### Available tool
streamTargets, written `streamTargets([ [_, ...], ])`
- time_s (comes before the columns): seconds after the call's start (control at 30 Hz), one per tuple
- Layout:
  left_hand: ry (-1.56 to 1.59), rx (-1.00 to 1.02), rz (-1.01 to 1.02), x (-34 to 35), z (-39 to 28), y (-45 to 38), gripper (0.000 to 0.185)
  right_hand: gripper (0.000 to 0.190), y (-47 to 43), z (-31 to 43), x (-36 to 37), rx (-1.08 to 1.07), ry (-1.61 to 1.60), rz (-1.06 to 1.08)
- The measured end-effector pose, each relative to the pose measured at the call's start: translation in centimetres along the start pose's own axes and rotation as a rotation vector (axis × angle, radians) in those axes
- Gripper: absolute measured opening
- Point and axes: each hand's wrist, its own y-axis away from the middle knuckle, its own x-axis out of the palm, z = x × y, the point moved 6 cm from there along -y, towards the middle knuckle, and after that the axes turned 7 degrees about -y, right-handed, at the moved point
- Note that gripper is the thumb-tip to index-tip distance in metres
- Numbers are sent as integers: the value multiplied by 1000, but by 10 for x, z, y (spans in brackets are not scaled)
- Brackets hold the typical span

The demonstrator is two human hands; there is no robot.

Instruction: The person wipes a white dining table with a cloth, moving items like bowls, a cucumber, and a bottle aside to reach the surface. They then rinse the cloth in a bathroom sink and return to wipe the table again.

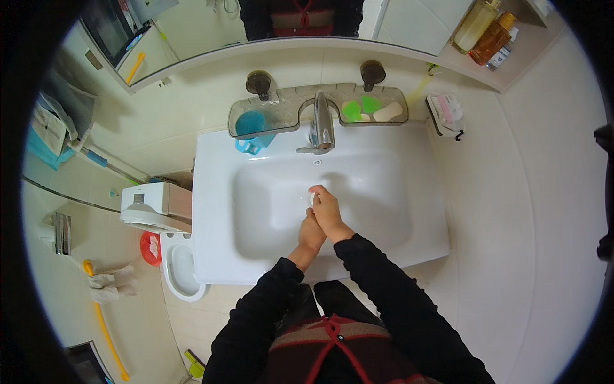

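Observation:
Both my hands meet over the white washbasin [268, 230], below the chrome faucet [323, 125]. My right hand [329, 209] is closed around a small white piece, likely a bar of soap [312, 198], whose edge shows at the fingers. Pressed against it from the lower left is my left hand [312, 234]; its fingers are largely hidden, so its hold cannot be told. No running water is visible under the spout. Dark sleeves cover both arms to the wrists.
Behind the faucet, a translucent shelf [283, 103] carries a blue cup [250, 124], green pieces [351, 110] and a pale bar [387, 112]. A mirror [201, 24] hangs above. Left stand a toilet [180, 269] and red bin [150, 248]. Bottles [493, 38] occupy the upper right shelf.

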Motion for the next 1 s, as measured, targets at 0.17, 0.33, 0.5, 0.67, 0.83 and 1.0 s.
streamTargets([
  [0.17, 219, 38, 78, -57, -27, -5, 71, 62, -5, -39, -34, 123, -17, 32],
  [0.33, 569, -165, 423, -73, -23, 2, 60, 49, 27, 9, -60, 505, -596, 382],
  [0.5, 1360, -442, 641, -79, -46, 17, 42, 36, 36, 17, -96, 310, -501, 300],
  [0.67, 1375, -462, 540, -78, -34, 18, 42, 24, 43, 15, -125, 86, -277, 209],
  [0.83, 1100, -679, 316, -72, 24, 24, 81, 24, 59, 93, -144, 133, -648, 204],
  [1.0, 901, -503, 364, -77, -5, 25, 51, 26, 51, 88, -146, -82, 112, 227],
])
